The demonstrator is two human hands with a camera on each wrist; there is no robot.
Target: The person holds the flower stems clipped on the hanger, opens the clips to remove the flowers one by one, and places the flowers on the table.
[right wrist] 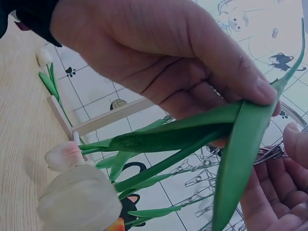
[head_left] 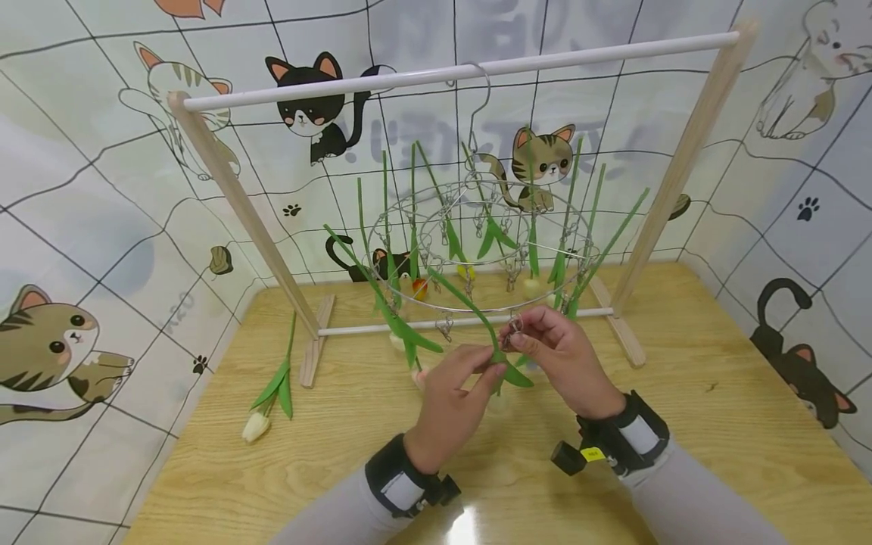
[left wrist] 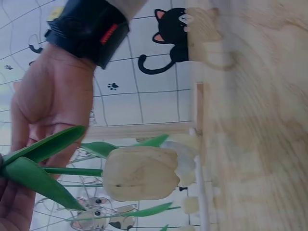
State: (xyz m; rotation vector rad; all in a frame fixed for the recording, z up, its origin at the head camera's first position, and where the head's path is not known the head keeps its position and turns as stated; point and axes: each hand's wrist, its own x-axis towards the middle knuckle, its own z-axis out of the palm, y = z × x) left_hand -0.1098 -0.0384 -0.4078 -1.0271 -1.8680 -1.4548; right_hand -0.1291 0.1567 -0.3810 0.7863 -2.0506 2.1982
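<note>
In the head view my left hand (head_left: 453, 405) pinches the green stem of a white artificial tulip (head_left: 512, 375) between thumb and fingers, just above its leaves. Its bloom (right wrist: 79, 199) hangs downward, large in the right wrist view. Close beside the stem, my right hand (head_left: 565, 359) pinches a metal clip (head_left: 515, 327) at the near rim of a round wire drying hanger (head_left: 470, 306). The upper stem slants up and left across that rim. Around the hanger, several other tulips hang bloom-down, stems upward, among bare clips.
A wooden stand with a white top bar (head_left: 381, 79) carries the hanger by its hook (head_left: 485, 91). One loose white tulip (head_left: 257, 425) lies on the wooden table (head_left: 327, 469) at the left. A cat-print backdrop (head_left: 436, 38) rises behind and along both sides.
</note>
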